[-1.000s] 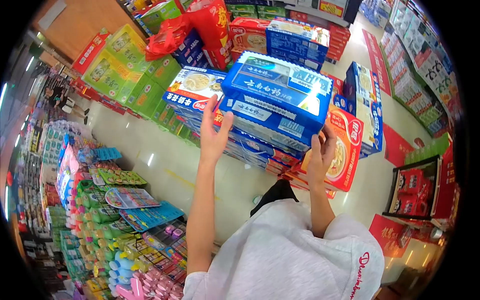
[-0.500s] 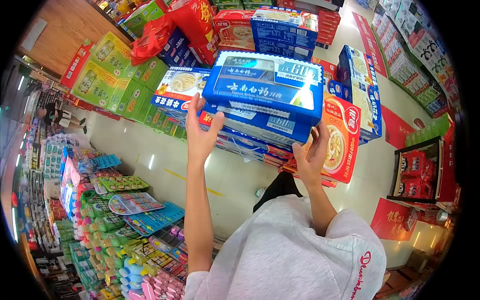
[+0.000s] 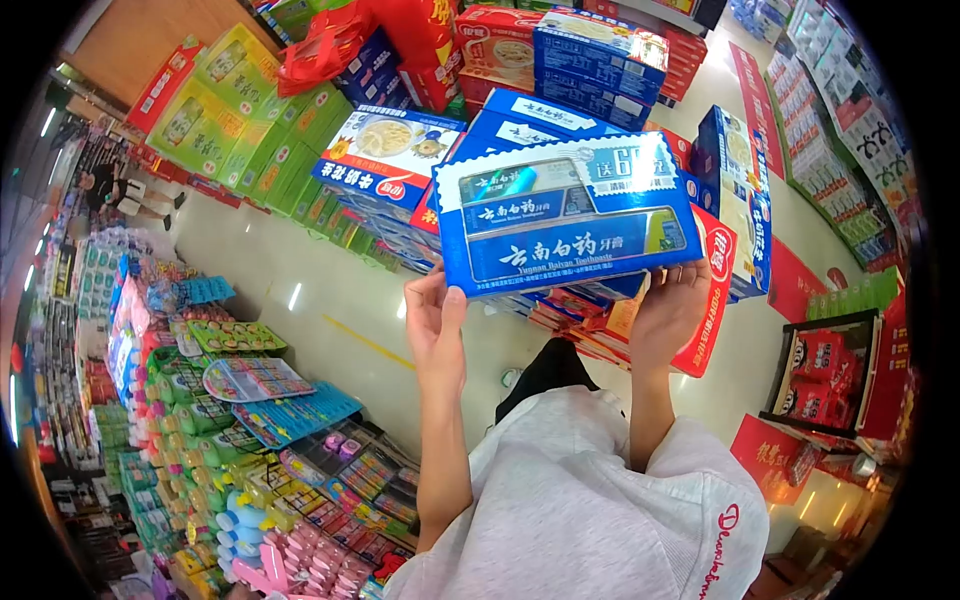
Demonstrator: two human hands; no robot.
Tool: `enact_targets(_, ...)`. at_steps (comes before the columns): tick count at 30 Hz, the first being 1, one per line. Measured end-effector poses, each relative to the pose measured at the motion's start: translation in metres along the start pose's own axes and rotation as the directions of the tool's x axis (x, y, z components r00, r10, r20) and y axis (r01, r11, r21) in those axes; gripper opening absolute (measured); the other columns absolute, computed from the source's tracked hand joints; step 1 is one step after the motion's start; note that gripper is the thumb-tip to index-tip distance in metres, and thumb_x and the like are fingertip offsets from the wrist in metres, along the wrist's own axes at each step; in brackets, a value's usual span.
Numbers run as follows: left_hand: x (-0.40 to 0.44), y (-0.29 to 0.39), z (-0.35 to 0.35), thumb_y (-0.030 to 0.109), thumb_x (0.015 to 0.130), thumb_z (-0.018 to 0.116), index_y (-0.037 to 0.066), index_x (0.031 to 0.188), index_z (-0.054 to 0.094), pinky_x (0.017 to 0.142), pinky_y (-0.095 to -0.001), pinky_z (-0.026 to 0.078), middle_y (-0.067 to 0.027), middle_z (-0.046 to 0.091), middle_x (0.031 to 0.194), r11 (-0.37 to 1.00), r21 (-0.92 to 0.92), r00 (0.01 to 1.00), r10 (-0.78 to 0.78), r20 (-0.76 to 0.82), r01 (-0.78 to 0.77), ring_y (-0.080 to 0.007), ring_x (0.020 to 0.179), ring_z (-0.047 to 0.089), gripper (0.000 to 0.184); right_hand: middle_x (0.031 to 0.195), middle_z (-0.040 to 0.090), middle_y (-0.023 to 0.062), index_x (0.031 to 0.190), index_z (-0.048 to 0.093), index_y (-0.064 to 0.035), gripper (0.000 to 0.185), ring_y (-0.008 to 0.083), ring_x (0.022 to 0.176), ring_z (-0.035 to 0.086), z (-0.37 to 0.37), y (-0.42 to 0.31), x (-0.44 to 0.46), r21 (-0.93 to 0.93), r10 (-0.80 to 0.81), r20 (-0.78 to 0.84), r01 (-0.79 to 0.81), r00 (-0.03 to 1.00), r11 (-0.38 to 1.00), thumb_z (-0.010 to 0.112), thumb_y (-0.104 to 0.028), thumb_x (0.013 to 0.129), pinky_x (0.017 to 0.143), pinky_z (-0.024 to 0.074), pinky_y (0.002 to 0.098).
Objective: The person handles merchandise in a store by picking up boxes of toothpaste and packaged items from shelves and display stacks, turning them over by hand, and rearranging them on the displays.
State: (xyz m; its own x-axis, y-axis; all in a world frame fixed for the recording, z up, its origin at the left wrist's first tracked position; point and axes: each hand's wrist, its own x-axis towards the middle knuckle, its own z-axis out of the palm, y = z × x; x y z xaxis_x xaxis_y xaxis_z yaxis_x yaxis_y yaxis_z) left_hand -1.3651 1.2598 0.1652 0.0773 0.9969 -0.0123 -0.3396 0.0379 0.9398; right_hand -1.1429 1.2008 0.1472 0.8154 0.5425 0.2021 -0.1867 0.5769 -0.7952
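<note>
A blue toothpaste gift box (image 3: 580,232) with a clear window faces me, tilted up, its white scalloped strip along the top. My left hand (image 3: 437,320) grips its lower left corner, thumb in front. At the lower right corner, my right hand (image 3: 668,308) is closed on the bottom edge, the fingertips partly hidden. Behind it lie more blue toothpaste boxes (image 3: 535,112), partly covered by the held one. To their left is a blue and white drink carton (image 3: 385,150) with a bowl picture.
Green cartons (image 3: 235,110) are stacked at the upper left, with a red bag (image 3: 325,50) beside them. An orange-red carton (image 3: 712,285) stands right of my right hand. Shelves of bottles and packets (image 3: 215,450) fill the lower left. A person (image 3: 130,190) is at the far left.
The toothpaste box has come away from the blue boxes behind it and turned its front towards me. Both hands have moved lower with it, and more of those boxes shows.
</note>
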Motion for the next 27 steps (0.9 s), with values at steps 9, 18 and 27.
enact_targets(9, -0.011, -0.002, 0.003, 0.009, 0.087, 0.058, 0.001, 0.136, 0.03, 0.096, -0.0348, 0.041, -0.0151, 0.05, 0.124, 0.995, -0.07, 0.997, -0.075, -0.013, 0.074, -0.0201, 0.112, 0.05, 0.057, 0.106, 0.054, 0.0083, 0.113, 0.042, -0.0055, 0.028, 0.0173, 0.102, 0.052, 0.004, -0.012, 0.014, -0.019, -0.012, -0.039, 0.011, 0.999, 1.0, 0.052, -0.02, 0.091, 0.093, 0.0373, 0.033)
enact_targets(18, -0.025, -0.003, -0.001, 0.003, 0.081, 0.064, 0.0, 0.138, 0.03, 0.099, -0.0316, 0.036, -0.0131, 0.049, 0.127, 0.989, -0.149, 1.0, -0.026, 0.011, 0.027, -0.019, 0.117, 0.047, 0.066, 0.109, 0.051, 0.0094, 0.112, 0.042, -0.0067, 0.034, 0.0201, 0.104, 0.052, 0.017, -0.015, 0.008, -0.027, -0.187, -0.077, 0.185, 0.979, 0.982, 0.052, -0.022, 0.084, 0.093, 0.0406, 0.0354)
enact_targets(27, -0.1, -0.009, -0.056, 0.021, 0.08, 0.071, 0.002, 0.127, 0.043, 0.083, -0.0331, 0.049, -0.008, 0.056, 0.114, 0.96, -0.259, 0.931, 0.0, -0.366, -0.102, -0.0176, 0.1, 0.057, 0.058, 0.126, 0.047, 0.0167, 0.131, 0.036, -0.0009, 0.079, 0.026, 0.117, 0.048, 0.03, -0.044, -0.036, -0.065, -0.158, 0.319, 0.188, 0.934, 0.98, 0.061, -0.056, 0.08, 0.1, 0.0381, 0.0382)
